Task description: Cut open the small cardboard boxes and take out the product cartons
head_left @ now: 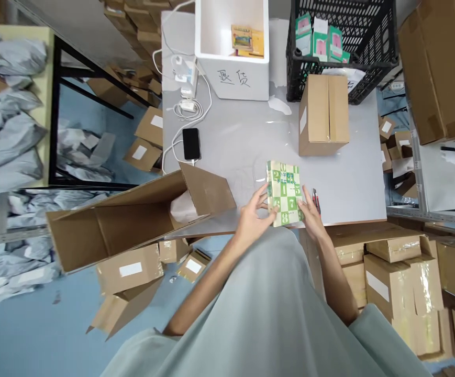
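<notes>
Gripping the green-and-white book [285, 196] by its left side, the left hand [253, 214] is half closed; the right hand [311, 213], also partly curled, holds the opposite side. The book is over the table's [243, 139] near part, nearer than the brown carton [317, 123], left of the red-handled tool [317, 201].

The handwritten characters 退货 stand in dark strokes on the near wall of the white foam box [233, 86], at the far side of the worktop [243, 136]. On the green-and-white checked book [285, 193] near the worktop's near edge, large digits show, among them 2, 1, 5, 7, 6 and 8; blue Chinese characters cross its far part, too small to read surely. Print on the green packs [320, 46], far right, and on the white carton labels [130, 269], near left, is illegible.
</notes>
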Motion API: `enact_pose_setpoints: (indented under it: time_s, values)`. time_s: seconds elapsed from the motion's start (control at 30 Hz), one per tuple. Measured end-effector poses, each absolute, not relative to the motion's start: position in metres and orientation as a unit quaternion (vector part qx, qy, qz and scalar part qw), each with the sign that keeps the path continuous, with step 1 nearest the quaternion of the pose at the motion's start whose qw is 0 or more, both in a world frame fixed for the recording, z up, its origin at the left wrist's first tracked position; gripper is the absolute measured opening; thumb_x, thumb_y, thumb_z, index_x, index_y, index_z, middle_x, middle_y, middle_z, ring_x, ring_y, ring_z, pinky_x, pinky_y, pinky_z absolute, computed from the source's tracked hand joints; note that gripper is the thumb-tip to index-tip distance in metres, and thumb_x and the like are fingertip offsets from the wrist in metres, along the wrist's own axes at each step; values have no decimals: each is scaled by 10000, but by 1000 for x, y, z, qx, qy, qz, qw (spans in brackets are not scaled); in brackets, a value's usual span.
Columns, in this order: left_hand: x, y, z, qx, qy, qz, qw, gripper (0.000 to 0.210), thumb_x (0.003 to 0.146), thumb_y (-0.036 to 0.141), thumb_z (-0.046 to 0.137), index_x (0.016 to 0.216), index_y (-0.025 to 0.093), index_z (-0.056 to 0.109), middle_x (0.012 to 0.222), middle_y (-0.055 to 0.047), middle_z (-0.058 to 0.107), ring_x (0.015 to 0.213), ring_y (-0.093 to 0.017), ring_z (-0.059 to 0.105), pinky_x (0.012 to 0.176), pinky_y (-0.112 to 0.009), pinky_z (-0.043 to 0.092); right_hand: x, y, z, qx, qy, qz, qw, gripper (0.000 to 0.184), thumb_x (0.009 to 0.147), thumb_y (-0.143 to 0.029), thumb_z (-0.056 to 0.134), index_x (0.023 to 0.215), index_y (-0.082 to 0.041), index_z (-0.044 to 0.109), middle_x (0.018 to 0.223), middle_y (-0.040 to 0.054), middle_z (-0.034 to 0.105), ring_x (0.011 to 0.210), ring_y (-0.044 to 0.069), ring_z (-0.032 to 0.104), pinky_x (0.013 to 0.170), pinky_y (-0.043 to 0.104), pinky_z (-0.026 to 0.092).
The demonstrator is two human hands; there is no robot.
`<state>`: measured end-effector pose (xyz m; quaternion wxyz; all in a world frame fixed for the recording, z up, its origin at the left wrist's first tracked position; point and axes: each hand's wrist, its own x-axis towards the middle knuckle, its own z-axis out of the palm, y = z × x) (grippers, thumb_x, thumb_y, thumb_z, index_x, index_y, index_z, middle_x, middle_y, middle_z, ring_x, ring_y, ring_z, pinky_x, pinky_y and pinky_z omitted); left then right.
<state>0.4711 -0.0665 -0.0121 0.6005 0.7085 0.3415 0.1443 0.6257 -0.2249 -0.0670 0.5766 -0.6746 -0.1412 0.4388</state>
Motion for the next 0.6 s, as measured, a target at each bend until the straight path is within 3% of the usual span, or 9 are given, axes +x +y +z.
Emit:
enact_pose_setpoints:
  time_s: [0.07,0.17,0.3,0.4,0.5,0.6]
  values:
    - [486,-83,3,760,319,153,545,744,935,362,824,1636,302,583,1451,-105,792,1034,-249,830,1031,-405,658,618,-211,-71,-667,-109,408,613,787,1012,-741,639,1649,-280,598,1491,107,763,1417,298,710,1177,486,614]
    - [512,-106,23,816,254,160,494,702,957,353,821,1623,305,603,1610,-137,677,1329,-331,757,1172,-482,608,606,-202,-66,-634,-91,358,679,746,888,-791,746,1467,-321,771,1418,109,762,1411,344,702,1235,514,592]
    - [538,-121,38,844,230,139,464,653,941,343,818,1571,312,648,1655,-171,607,1368,-396,725,1268,-637,509,612,-203,-39,-568,-71,329,751,785,773,-675,877,1502,-408,762,1449,73,727,1421,342,692,1297,478,552]
    - [546,-113,42,830,237,152,482,691,894,286,815,1562,303,643,1655,-160,612,1393,-389,708,1263,-619,519,638,-186,-18,-533,-53,347,770,838,761,-538,918,1563,-410,712,1487,60,729,1443,344,683,1285,499,561]
    - [554,-86,40,782,285,168,529,731,810,230,813,1521,313,667,1462,-118,748,1163,-317,787,1084,-497,647,666,-154,-6,-530,-92,370,758,864,783,-492,911,1607,-398,670,1518,62,738,1461,347,680,1262,527,576]
    - [569,-39,37,712,360,172,577,500,804,218,750,1299,276,787,1102,-61,844,922,-260,794,919,-423,673,684,-128,-8,-533,-144,382,742,846,825,-497,888,1628,-381,649,1529,74,750,1472,350,681,1221,548,604]
